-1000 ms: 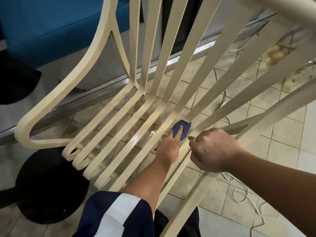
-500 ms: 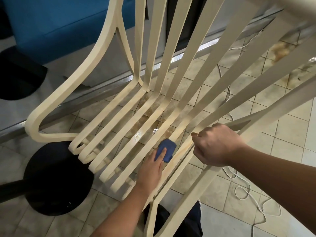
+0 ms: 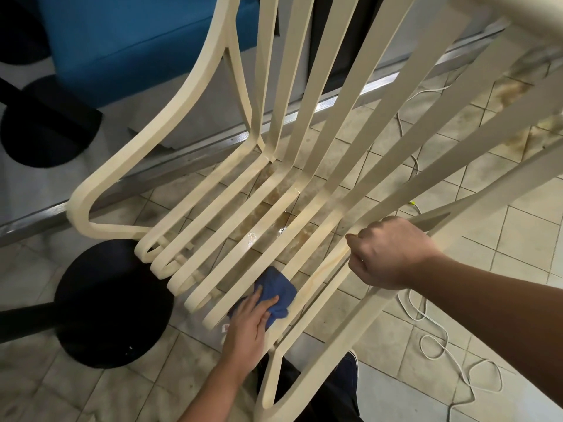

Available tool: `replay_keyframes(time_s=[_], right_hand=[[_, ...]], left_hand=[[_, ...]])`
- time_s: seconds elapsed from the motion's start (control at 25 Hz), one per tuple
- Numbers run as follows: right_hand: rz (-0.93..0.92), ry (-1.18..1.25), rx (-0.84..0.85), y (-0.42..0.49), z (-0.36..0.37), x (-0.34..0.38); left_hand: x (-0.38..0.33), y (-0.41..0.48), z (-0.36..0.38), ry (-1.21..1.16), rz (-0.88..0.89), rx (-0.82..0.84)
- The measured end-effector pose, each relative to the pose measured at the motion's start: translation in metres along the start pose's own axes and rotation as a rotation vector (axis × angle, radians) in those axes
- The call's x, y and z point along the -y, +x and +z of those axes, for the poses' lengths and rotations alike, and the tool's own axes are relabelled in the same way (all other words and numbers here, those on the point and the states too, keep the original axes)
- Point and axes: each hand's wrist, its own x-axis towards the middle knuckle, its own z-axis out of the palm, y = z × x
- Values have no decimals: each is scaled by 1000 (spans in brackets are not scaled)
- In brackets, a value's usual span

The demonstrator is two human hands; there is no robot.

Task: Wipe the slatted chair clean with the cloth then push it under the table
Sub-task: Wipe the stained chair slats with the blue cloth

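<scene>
Head view: cloth [image 3: 278, 284] lies beneath left hand [image 3: 246, 327], on slatted chair [image 3: 195, 86].

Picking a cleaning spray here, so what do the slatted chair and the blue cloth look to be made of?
The chair: probably moulded plastic or painted bentwood, cream, semi-gloss; it bends seamlessly from back into seat and catches glare, with brownish smears. The cloth: soft fabric, maybe microfibre, matte blue; it bunches in folds under the left hand.
</scene>
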Motion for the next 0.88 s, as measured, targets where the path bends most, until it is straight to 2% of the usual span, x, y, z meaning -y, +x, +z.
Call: replay_keyframes(time_s=[0.08,0.2,0.4,0.6,0.72,0.8,0.88], right_hand=[[-1,-8,-3,0,0,0],[6,3,8,1,0,0],[23,12,15,0,-1,1],[11,7,-4,1,-2,2],[11,-13,-1,1,-2,0],[11,-7,-3,1,-2,1],[7,4,-11,1,-1,2]], left_hand=[[6,-15,-1,65,7,5],[13,-39,1,250,12,96],[-2,-59,3,294,6,256],[-24,-53,-8,401,11,322],[-39,-48,-9,307,-66,222],[-41,-44,-2,358,-80,113],[-43,-38,3,448,-130,146]])
